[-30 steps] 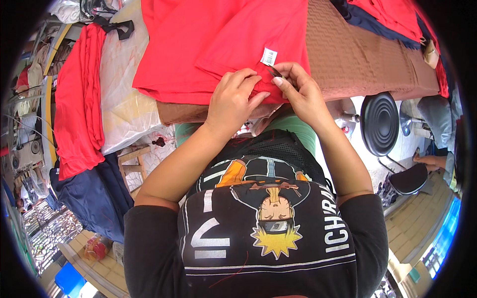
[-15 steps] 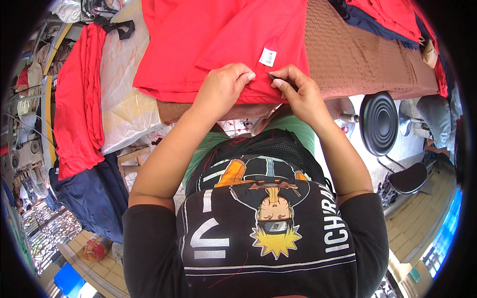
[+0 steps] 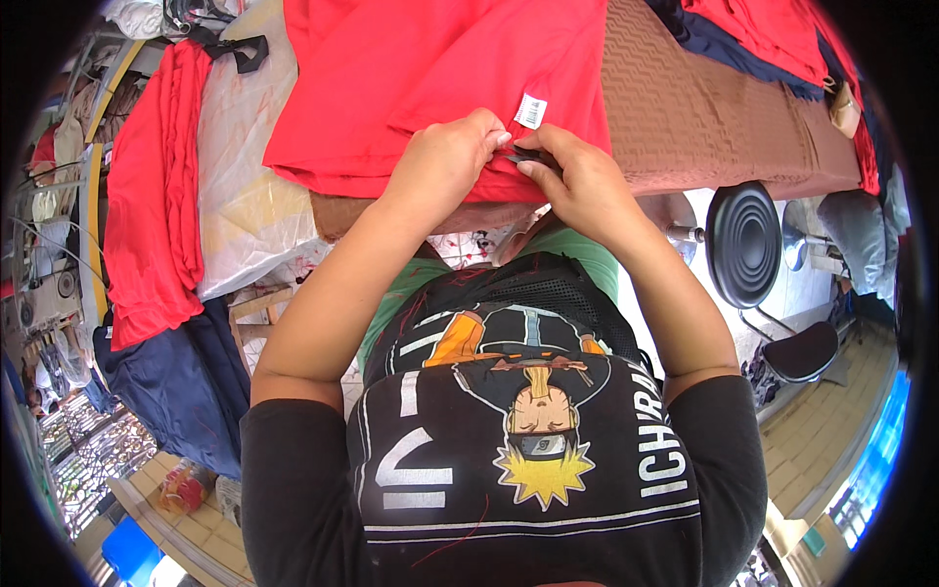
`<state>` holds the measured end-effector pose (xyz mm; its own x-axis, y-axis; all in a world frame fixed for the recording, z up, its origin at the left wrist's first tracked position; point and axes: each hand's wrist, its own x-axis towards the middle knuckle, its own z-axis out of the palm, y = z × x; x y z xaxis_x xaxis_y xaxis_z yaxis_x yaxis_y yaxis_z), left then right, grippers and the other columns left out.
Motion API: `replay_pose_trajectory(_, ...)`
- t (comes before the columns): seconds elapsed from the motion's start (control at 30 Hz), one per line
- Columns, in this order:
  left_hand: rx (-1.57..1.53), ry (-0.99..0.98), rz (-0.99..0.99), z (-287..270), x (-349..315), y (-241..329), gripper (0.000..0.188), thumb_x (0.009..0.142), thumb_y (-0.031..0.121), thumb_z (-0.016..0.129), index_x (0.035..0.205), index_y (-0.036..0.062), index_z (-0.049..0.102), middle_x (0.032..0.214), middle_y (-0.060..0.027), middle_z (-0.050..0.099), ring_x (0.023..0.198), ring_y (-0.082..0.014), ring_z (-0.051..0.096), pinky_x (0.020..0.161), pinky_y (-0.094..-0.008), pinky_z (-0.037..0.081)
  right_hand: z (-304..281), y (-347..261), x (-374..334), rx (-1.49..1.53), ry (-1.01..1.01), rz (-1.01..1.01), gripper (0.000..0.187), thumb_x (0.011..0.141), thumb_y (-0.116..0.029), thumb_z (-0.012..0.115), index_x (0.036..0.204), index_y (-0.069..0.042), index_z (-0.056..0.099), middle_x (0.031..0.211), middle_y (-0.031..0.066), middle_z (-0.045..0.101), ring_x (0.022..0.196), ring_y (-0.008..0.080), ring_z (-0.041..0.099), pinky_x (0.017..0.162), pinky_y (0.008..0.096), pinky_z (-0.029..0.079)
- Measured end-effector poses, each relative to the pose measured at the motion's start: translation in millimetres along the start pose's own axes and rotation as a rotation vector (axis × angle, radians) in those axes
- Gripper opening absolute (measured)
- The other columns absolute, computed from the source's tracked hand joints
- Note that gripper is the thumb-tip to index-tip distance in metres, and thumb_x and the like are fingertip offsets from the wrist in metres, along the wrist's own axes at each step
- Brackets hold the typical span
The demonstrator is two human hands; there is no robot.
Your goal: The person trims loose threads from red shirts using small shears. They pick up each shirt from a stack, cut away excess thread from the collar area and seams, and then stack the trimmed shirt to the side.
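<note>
A red garment (image 3: 391, 73) lies spread over the table in front of me, with a small white label (image 3: 530, 111) on it just beyond my hands. My left hand (image 3: 440, 161) pinches the garment near its close edge, thumb against the fingers. From the right, my right hand (image 3: 582, 181) grips small dark thread snips (image 3: 529, 155) between thumb and fingers. Their tip is right beside my left fingertips, at the red cloth. Whether the blades touch a thread is too small to make out.
A brown cloth (image 3: 704, 108) covers the table. On the left, folded red cloth (image 3: 156, 196) hangs over a plastic-wrapped surface (image 3: 249, 196), with navy cloth (image 3: 181, 377) below. More red cloth (image 3: 763, 34) lies at the far right. A round black stool (image 3: 745, 240) stands right of the table.
My right hand has moved left with the snips, closing the gap to my left fingertips. My left hand has shifted slightly up and right, and the label has tilted a little.
</note>
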<state>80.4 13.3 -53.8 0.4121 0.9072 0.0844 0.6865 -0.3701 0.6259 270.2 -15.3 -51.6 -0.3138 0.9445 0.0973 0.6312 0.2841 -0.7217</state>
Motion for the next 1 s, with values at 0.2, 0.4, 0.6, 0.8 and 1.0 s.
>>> replay_pose_trajectory(0.2,-0.091,-0.019,-0.045,-11,-5,-5,0.017,0.091,0.019,0.061,0.095,0.0026,0.064,0.082,-0.0147,0.068,0.078,-0.0273,0.068,0.069,-0.0359,0.052,-9,-12,3,-0.195,-0.07,-0.006,0.02,0.087,-0.02,0.063,0.101,-0.005,0.062,0.094,0.0168,0.066,0.088,0.0356,0.064,0.074,0.0428,0.05)
replay_pose_trajectory(0.4,0.171,-0.291,-0.012,-78,-34,12,0.024,0.083,0.022,0.07,0.096,0.0016,0.068,0.098,-0.0131,0.066,0.093,-0.0271,0.065,0.08,-0.0356,0.05,-28,-10,-5,0.052,0.1,0.005,0.022,0.089,-0.016,0.062,0.105,-0.002,0.059,0.098,0.0182,0.067,0.09,0.0337,0.065,0.077,0.0392,0.051)
replay_pose_trajectory(0.6,0.037,0.055,0.116,-24,-32,7,0.025,0.08,0.019,0.071,0.099,0.0028,0.067,0.102,-0.012,0.066,0.097,-0.0284,0.063,0.085,-0.0354,0.05,-6,-8,0,0.251,0.094,0.008,0.024,0.089,-0.015,0.063,0.107,-0.001,0.059,0.094,0.0188,0.067,0.09,0.0313,0.066,0.078,0.0356,0.051)
replay_pose_trajectory(0.8,0.147,0.053,0.199,-11,-36,-6,0.027,0.081,0.013,0.068,0.108,0.0089,0.066,0.115,-0.0068,0.062,0.114,-0.0271,0.053,0.096,-0.0393,0.041,1,0,-13,-0.029,0.106,-0.057,0.027,0.082,-0.014,0.07,0.103,-0.002,0.059,0.101,0.0114,0.063,0.084,0.0278,0.066,0.073,0.0377,0.053)
replay_pose_trajectory(1.0,0.346,0.11,0.253,-12,-26,-15,0.043,0.08,0.017,0.069,0.122,0.013,0.06,0.125,-0.0063,0.057,0.121,-0.0273,0.048,0.102,-0.042,0.035,-9,12,-10,-0.1,0.064,-0.081,0.022,0.075,-0.004,0.068,0.097,-0.006,0.063,0.099,0.0097,0.063,0.078,0.0271,0.066,0.071,0.0371,0.053)
